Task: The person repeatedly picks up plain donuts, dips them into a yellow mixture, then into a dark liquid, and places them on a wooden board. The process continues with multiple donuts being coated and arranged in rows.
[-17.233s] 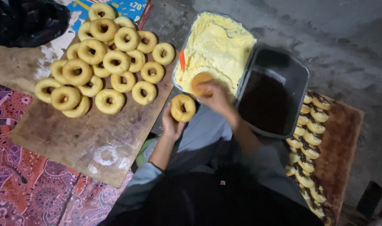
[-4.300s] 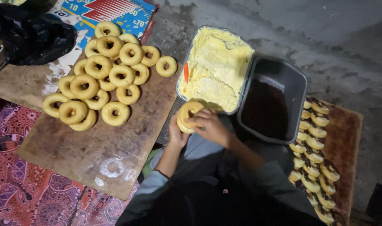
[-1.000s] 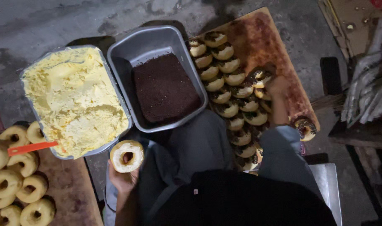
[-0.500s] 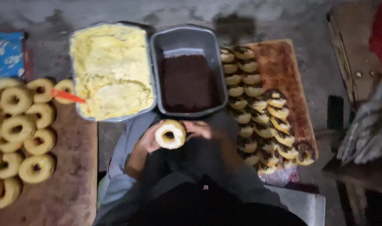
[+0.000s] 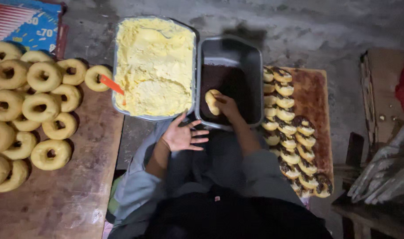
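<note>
My right hand (image 5: 228,105) holds a ring doughnut (image 5: 211,102) inside the dark grey tray (image 5: 251,56) of brown sprinkles (image 5: 224,79), pressing it down onto them. My left hand (image 5: 182,135) hovers palm up with fingers spread, empty, just below the near rim of the cream tray. That metal tray (image 5: 114,62) is full of pale yellow cream (image 5: 155,62), with an orange spatula (image 5: 112,85) sticking out at its left edge.
Plain doughnuts (image 5: 38,106) are piled on a wooden board (image 5: 56,194) at the left. Sprinkle-topped doughnuts (image 5: 290,146) lie in rows on another wooden board (image 5: 315,102) at the right. The ground behind is grey concrete. Wooden planks and pale objects are at far right.
The doughnut was held in front of me in both hands; now my right hand has carried it into the sprinkle tray, and my left hand has let go and opened.
</note>
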